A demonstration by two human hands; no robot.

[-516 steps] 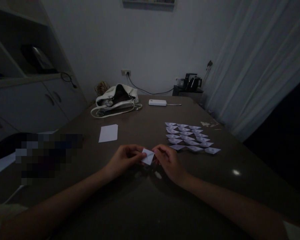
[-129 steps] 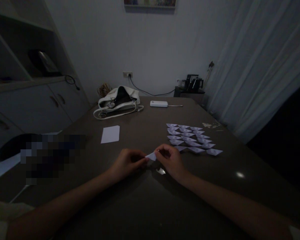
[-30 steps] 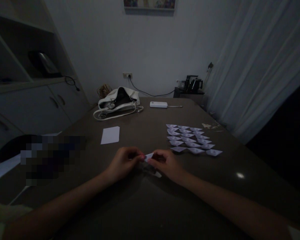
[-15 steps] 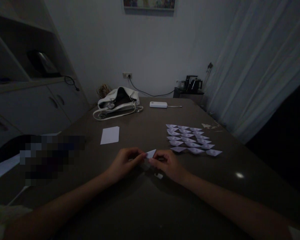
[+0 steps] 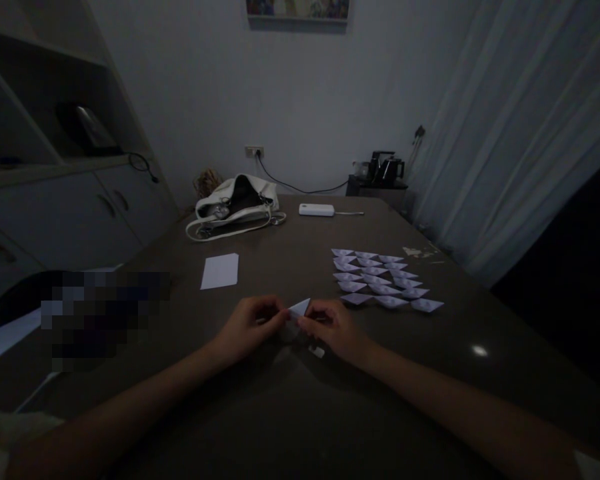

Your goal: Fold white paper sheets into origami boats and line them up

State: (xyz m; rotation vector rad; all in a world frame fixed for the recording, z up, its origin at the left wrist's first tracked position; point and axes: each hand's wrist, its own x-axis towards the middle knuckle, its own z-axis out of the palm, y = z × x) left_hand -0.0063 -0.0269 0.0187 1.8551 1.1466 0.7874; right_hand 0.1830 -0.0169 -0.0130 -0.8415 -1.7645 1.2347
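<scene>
Between my two hands is a small piece of folded white paper [image 5: 299,308], its pointed corner facing up. My left hand [image 5: 253,327] pinches its left side between thumb and fingers. On the other side my right hand [image 5: 337,330] pinches the right edge, fingers curled. The paper is held just above the dark table. Right of my hands, several folded paper boats [image 5: 380,280] stand in rows. A flat stack of white paper [image 5: 220,271] lies to the left, beyond my left hand.
A white handbag [image 5: 240,203] lies at the table's far left, and a white power bank [image 5: 317,210] with a short cable is near the far edge. Paper scraps [image 5: 420,252] lie beyond the boats. A blurred-out patch [image 5: 105,313] covers things at left.
The folded paper has shifted very slightly to the left between my fingers. Both hands keep their pinch, and the boats and paper stack stay put.
</scene>
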